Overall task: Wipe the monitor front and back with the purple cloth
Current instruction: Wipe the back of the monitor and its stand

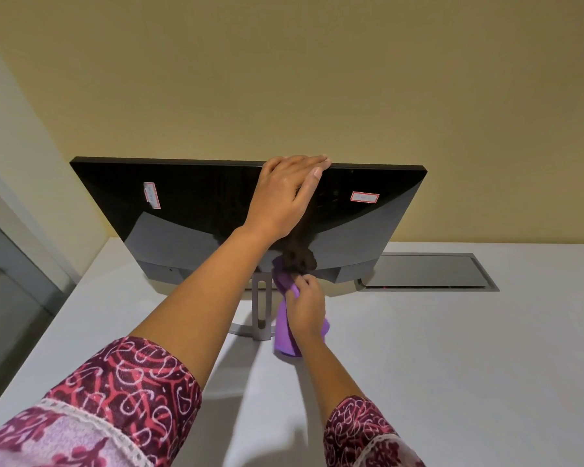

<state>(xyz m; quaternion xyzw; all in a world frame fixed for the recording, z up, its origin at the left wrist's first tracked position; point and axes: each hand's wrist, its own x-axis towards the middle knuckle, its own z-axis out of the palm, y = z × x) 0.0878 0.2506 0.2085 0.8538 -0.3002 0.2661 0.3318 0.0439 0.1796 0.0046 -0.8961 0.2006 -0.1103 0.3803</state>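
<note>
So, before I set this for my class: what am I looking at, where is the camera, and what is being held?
There is no machine here: a person works with bare hands, and the single picture comes from a wide-angle camera worn on their head, looking forward and down. That is why both arms enter from the bottom. The left hand rests on the top edge of the monitor, a dark screen on a grey stand. The right hand grips the purple cloth near the screen's lower edge. All stands on a white table, which has a grey hatch set into it.
</note>
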